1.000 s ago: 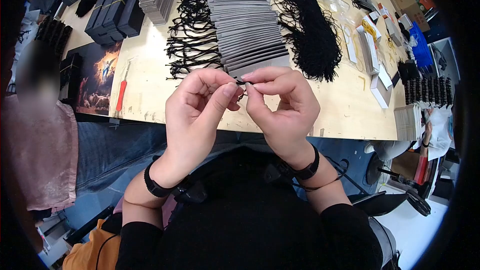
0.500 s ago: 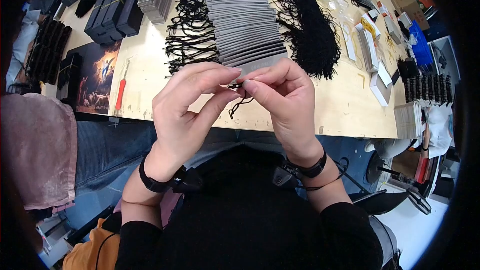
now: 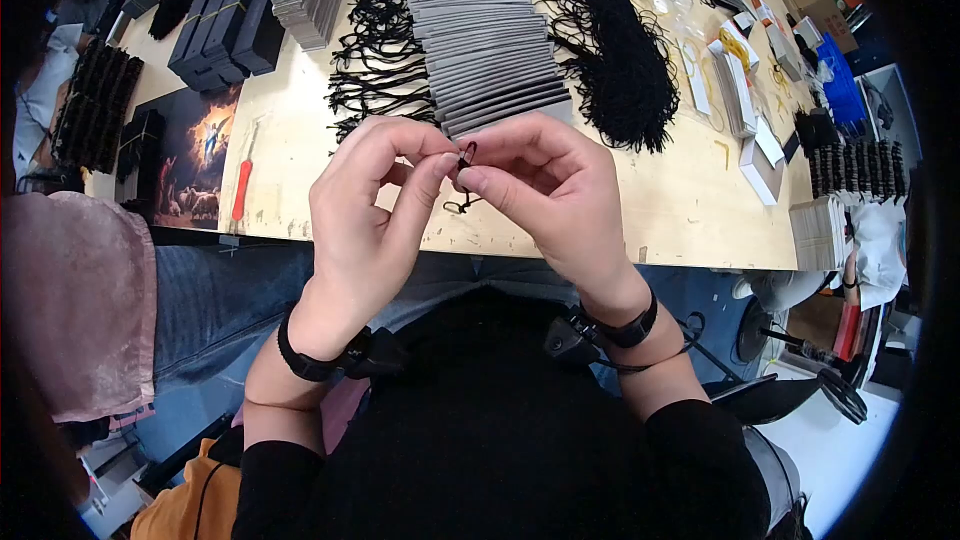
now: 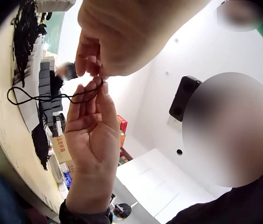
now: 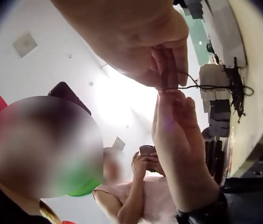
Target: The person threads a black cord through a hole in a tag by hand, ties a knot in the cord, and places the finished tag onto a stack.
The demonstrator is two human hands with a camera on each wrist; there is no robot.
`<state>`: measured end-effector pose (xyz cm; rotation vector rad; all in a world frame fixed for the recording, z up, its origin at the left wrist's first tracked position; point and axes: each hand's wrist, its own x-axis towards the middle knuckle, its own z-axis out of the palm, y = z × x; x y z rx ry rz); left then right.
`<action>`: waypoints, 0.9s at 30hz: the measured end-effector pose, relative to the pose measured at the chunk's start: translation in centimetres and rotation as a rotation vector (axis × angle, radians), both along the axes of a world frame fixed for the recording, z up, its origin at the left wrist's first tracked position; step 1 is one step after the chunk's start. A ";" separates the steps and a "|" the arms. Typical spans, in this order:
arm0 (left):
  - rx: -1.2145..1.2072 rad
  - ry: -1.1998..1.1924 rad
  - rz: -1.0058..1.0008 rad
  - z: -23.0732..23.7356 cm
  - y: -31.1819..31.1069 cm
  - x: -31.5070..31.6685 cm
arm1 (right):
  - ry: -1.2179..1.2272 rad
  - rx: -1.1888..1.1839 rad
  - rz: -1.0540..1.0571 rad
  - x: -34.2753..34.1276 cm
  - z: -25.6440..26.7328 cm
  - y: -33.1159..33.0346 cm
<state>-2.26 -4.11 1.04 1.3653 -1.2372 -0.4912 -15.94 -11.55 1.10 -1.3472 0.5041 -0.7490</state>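
Observation:
Close together over the table's front part, my left hand (image 3: 362,210) and right hand (image 3: 562,202) pinch a thin black cord (image 3: 463,206) between thumbs and fingertips. A small loop of it stands up between the fingertips, and another loop hangs below them. In the left wrist view the cord (image 4: 42,98) trails out as a long twisted loop with a rounded end. The right wrist view shows the same cord (image 5: 206,87) crossing from the fingertips toward the table. Part of it is hidden by the fingers.
Beyond my hands lies a row of grey sleeves (image 3: 485,40), with black cords (image 3: 385,70) to its left and a black cord heap (image 3: 625,65) to its right. A red-handled tool (image 3: 242,190) lies left. Dark boxes (image 3: 228,30) stand farther back. Another person (image 3: 75,310) is at the left.
Both hands have shifted slightly left since a second ago. The cord has turned between the fingertips; a small loop now stands up there, and its hanging loop shows below.

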 end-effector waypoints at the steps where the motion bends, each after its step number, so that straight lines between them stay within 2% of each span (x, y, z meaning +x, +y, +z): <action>1: 0.001 0.001 -0.002 0.1 -0.1 0.0 | 0.001 0.001 -0.002 0.0 0.1 -0.1; 4: -0.003 -0.103 -0.022 0.5 -0.3 0.1 | -0.044 -0.027 0.033 0.2 0.3 -0.5; 6: 0.002 -0.209 -0.028 0.7 -0.3 0.5 | 0.018 -0.209 -0.027 0.2 -0.1 -0.9; 7: 0.002 -0.208 -0.027 0.9 -0.3 0.7 | 0.019 -0.209 -0.026 0.3 0.0 -1.0; 9: -0.056 -0.320 -0.058 1.0 -0.4 0.9 | -0.010 0.061 0.051 0.3 0.0 -1.1; 10: -0.057 -0.318 -0.058 1.0 -0.5 0.9 | -0.009 0.061 0.051 0.3 -0.1 -1.3; 15: -0.063 -0.327 -0.051 0.5 -0.5 1.2 | -0.069 0.347 0.213 0.4 -1.3 -2.0; 19: -0.111 -0.373 -0.076 -0.4 -0.8 1.8 | -0.014 0.389 0.239 0.5 -1.2 -2.1; 22: -0.070 0.243 -0.231 -1.1 -1.2 1.6 | -0.085 0.336 0.216 1.1 -1.1 -2.0; 23: -0.075 0.242 -0.230 -1.3 -1.4 1.2 | -0.130 0.208 0.136 1.3 -1.2 -1.9; 24: -0.057 0.495 -0.242 -1.9 -1.6 0.6 | -0.175 0.078 0.055 1.4 -1.2 -1.8; 25: -0.038 0.747 -0.254 -2.2 -1.8 0.1 | -0.175 0.073 0.055 1.4 -1.2 -1.9; 27: 0.043 0.814 -0.303 -1.8 -1.9 -1.2 | -0.092 -0.250 -0.124 1.2 -1.0 -2.1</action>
